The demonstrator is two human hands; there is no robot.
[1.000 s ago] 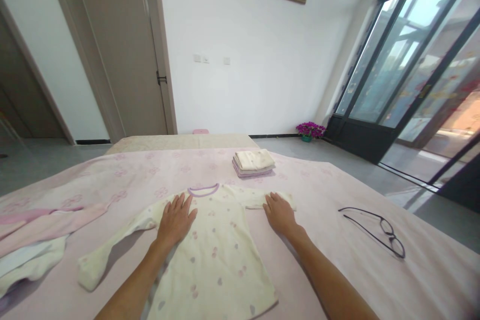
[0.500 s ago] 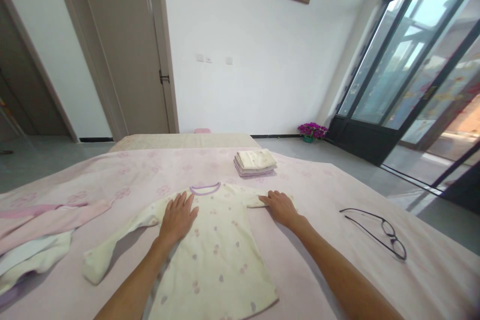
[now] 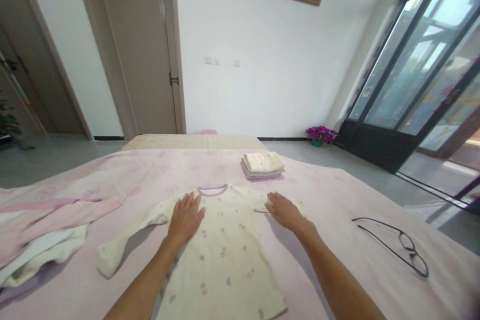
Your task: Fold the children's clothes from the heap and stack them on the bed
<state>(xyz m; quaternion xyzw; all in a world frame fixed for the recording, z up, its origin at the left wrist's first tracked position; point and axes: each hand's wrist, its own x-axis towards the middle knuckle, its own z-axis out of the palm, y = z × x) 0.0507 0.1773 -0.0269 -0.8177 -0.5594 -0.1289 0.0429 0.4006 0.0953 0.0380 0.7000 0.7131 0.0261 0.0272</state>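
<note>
A pale yellow long-sleeved shirt (image 3: 225,255) with a purple collar and small prints lies spread on the pink sheet (image 3: 337,260). My left hand (image 3: 186,216) rests flat on its left shoulder, beside the collar, fingers apart. The left sleeve stretches out toward the lower left. On the right sleeve lies my right hand (image 3: 285,209), its fingers extended and partly spread, covering part of the cloth. Neither hand holds anything between its fingers. Some of the right sleeve's end shows past my right hand.
Beyond the shirt sits a folded stack of clothes (image 3: 262,164). Loose pink and white garments (image 3: 48,240) lie at the left. A pair of black-framed glasses (image 3: 408,247) rests on the sheet at the right. Purple flowers (image 3: 321,134) stand on the floor near the glass door.
The view has turned slightly left, so everything appears shifted right. The hands keep nearly the same places on the shirt; the right hand looks slightly changed in pose.
</note>
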